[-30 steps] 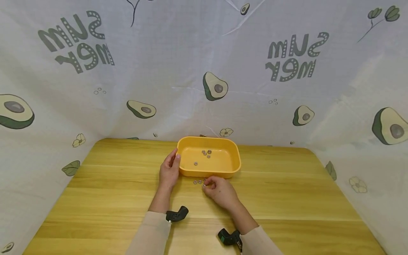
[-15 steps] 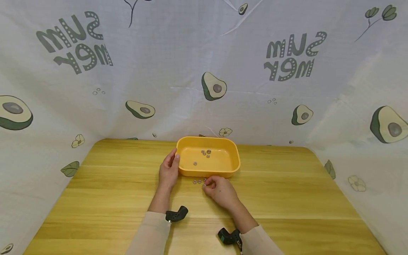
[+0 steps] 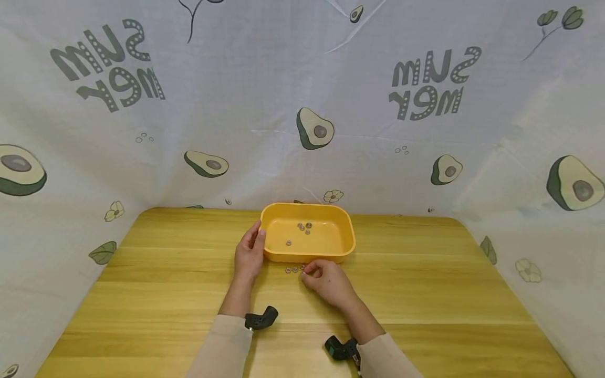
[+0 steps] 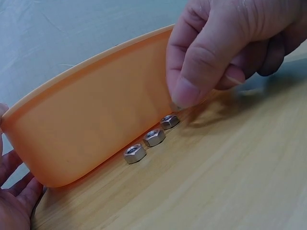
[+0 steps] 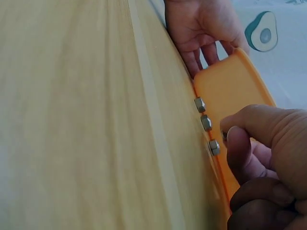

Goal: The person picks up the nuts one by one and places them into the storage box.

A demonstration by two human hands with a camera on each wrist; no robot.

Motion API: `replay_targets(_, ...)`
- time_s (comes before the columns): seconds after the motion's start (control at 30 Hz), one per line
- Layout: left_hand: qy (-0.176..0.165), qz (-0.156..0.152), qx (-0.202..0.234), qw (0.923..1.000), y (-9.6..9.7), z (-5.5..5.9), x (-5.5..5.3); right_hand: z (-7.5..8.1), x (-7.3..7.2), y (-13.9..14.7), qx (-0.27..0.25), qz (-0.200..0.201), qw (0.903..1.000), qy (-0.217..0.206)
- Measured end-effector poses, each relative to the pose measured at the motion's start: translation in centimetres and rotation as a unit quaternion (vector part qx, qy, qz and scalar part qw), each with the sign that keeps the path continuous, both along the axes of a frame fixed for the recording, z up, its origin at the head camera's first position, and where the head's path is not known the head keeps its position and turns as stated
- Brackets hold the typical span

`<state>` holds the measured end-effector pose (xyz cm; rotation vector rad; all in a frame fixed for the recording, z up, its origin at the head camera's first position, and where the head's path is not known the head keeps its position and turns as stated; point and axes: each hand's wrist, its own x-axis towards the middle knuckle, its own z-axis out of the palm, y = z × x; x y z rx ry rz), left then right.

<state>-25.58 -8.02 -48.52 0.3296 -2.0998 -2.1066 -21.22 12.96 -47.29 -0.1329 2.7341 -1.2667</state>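
Note:
My left hand (image 3: pixel 249 256) grips the left end of a yellow plastic tray (image 3: pixel 326 243), thumb at the rim and fingers along the outer wall. Close to the tray's front wall, my right hand (image 3: pixel 331 283) pinches a small hex nut (image 5: pixel 224 135) between thumb and index finger; most of that nut is hidden by the fingertips. Three silver hex nuts stand in a row on the table along the front wall: a near one (image 4: pixel 135 153), a middle one (image 4: pixel 154 137) and a far one (image 4: pixel 169 121), right below the right fingertips.
Several nuts lie inside the tray, one (image 3: pixel 289 243) apart near the front left and a cluster (image 3: pixel 302 228) farther back. The wooden table (image 3: pixel 425 294) ends against a printed cloth (image 3: pixel 255 105) behind the tray. Black wrist cameras sit at both sleeves.
The pinched nut shows less between my right fingertips than a second ago, and the right hand has shifted very slightly. My left hand and the tray stay put; the head view drifts a little.

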Motion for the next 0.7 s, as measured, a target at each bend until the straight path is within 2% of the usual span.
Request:
replay_targets(0.43, -0.003, -0.002, -0.006, 1.0, -0.2, -0.1, 0.1, 2.5, 0.5, 0.1, -0.005, -0.007, 0.9999, -0.009)
replay_targets(0.7, 0.007, -0.004, -0.003, 1.0, -0.2, -0.1, -0.1, 3.7, 0.5, 0.4, -0.025, -0.025, 0.9994, 0.006)
